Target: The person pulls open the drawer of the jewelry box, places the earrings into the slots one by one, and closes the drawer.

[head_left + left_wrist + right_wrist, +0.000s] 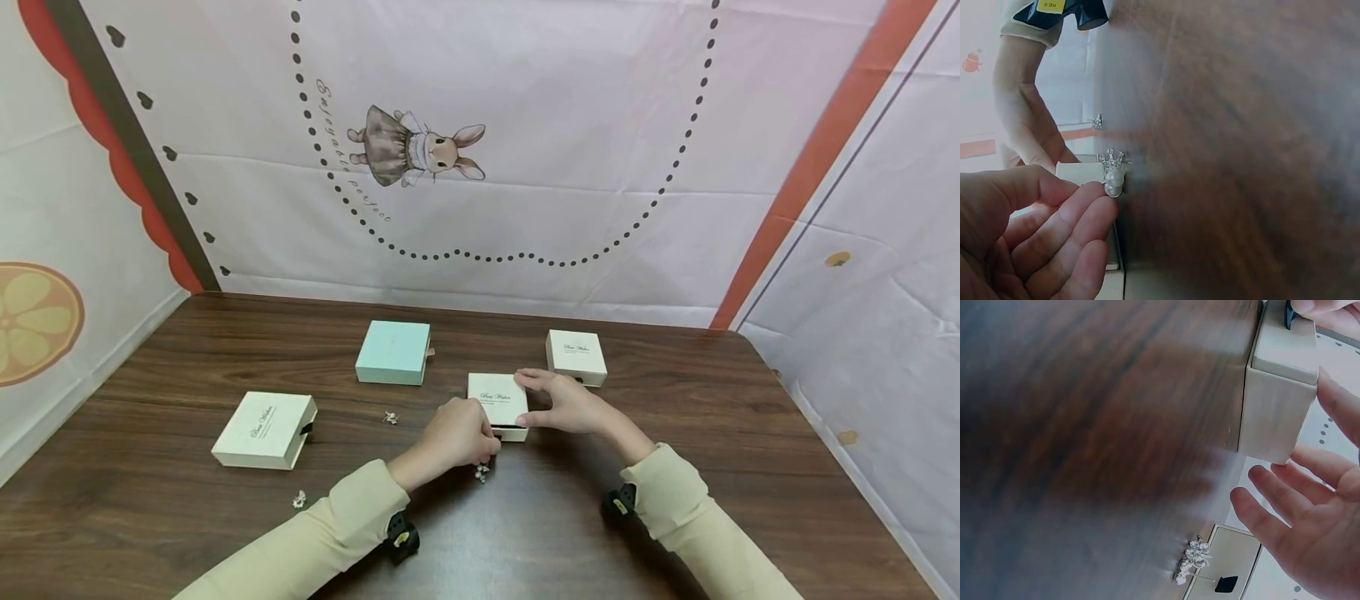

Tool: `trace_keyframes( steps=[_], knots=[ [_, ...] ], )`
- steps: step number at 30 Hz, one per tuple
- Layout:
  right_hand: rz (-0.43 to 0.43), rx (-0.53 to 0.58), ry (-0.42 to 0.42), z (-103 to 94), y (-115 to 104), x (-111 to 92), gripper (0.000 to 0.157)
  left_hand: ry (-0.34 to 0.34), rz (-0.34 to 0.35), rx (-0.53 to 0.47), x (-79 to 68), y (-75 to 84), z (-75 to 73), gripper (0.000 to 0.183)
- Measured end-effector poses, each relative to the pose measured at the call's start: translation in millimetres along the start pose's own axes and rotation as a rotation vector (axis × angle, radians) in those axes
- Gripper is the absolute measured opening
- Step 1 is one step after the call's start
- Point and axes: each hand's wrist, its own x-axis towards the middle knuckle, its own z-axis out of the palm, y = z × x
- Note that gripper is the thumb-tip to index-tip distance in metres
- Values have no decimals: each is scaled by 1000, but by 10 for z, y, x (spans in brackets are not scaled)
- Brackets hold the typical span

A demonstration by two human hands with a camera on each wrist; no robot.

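Note:
A small cream gift box [498, 398] with "Best Wishes" lettering lies flat on the table, its drawer front slightly out from the lid. My left hand [461, 429] is at the near edge, thumb and finger pinching the black ribbon tab [1289, 314]. From the right, my right hand [566, 404] holds the box, thumb at the near corner and fingers along the far side. Just before the box lies an earring with a crown and pearls [1113, 178], close to my left fingertips.
Another cream box [576, 356] stands behind my right hand, with a sparkly piece [1191, 559] before it. Further left are a pale blue box [393, 352] and a larger cream box [265, 429], with small jewellery pieces [390, 417] nearby. Fabric walls surround the wooden table [712, 467].

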Motion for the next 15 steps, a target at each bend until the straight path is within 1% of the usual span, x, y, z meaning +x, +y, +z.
trace_keyframes(
  steps=[8, 15],
  knots=[
    [2, 7, -16, -14, 3, 7, 68, -5, 25, 24, -38, 13, -3, 27],
    [3, 8, -17, -17, 1, 9, 68, -24, 31, 36, -76, 28, -1, 27]
  ],
)
